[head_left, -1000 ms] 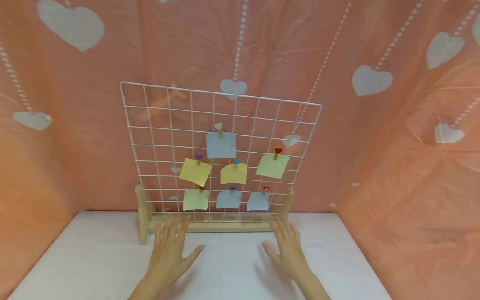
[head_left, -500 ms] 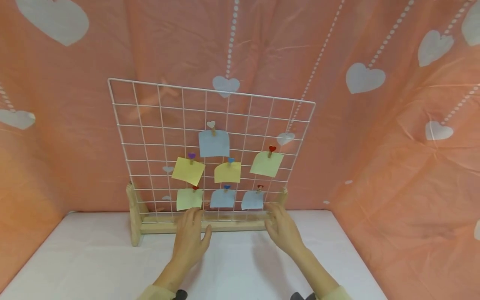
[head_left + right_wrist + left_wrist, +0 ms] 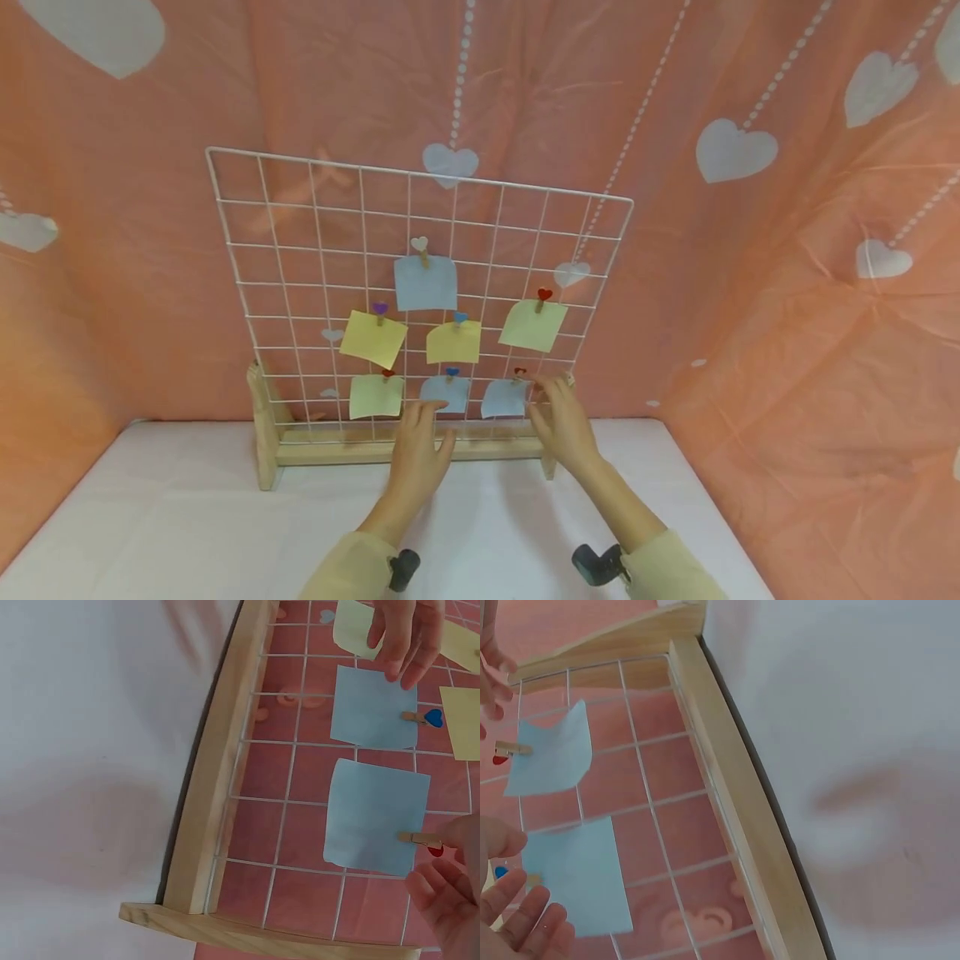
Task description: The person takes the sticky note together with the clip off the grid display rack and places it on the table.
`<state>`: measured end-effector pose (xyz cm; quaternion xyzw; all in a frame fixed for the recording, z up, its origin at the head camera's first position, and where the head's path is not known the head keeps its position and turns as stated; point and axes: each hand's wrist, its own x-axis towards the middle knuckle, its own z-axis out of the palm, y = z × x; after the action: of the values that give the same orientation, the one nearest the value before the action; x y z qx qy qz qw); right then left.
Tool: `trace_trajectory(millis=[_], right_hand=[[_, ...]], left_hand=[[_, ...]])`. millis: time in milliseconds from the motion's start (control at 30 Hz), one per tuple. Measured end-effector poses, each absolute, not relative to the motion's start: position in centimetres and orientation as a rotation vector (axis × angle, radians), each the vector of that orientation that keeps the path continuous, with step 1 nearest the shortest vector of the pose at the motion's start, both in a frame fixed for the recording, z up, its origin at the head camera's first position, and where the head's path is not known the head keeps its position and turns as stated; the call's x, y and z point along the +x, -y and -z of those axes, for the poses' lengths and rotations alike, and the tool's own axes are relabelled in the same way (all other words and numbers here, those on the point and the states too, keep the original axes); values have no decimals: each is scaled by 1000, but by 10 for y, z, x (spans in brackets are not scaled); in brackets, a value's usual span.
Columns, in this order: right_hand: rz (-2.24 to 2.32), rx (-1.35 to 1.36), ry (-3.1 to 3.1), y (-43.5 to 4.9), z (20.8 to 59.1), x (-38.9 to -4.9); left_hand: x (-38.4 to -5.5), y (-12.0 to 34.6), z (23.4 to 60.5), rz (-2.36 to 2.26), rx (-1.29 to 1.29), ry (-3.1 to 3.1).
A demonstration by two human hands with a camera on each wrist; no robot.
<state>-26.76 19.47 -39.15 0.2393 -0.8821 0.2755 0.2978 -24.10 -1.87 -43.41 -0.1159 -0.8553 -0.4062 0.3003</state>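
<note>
Orange heart-print cloth [image 3: 787,292] backs the wire grid [image 3: 408,217]. At its bottom row, the left hand [image 3: 414,454], fingers loosely parted, holds nothing beside the blue-heart clip [image 3: 409,716]; the right hand [image 3: 567,425], likewise parted, seems empty beside the red-heart clip [image 3: 411,838].

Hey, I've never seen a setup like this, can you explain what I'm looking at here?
There's no machine here, just a person's two bare hands. The wide picture comes from a camera worn on the head, looking forward and down. The others come from cameras on each wrist, watching that hand's work.

On the white table stands a wire grid in a wooden stand. Seven paper notes (three blue, two yellow, two green) hang on it by small clips.

The left hand is by the bottom row's middle note; the right hand is at the red-topped clip on the rightmost note. Neither hand plainly grips anything.
</note>
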Motion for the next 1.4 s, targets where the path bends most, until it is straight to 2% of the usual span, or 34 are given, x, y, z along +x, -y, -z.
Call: trace_trajectory(millis=[600, 1400], right_hand=[[-727, 577, 2509, -183, 371, -286], [-610, 538, 2520, -186, 372, -296]], left_hand=[[-265, -17, 428, 1258, -311, 2261], [-284, -35, 416, 1243, -281, 2277]])
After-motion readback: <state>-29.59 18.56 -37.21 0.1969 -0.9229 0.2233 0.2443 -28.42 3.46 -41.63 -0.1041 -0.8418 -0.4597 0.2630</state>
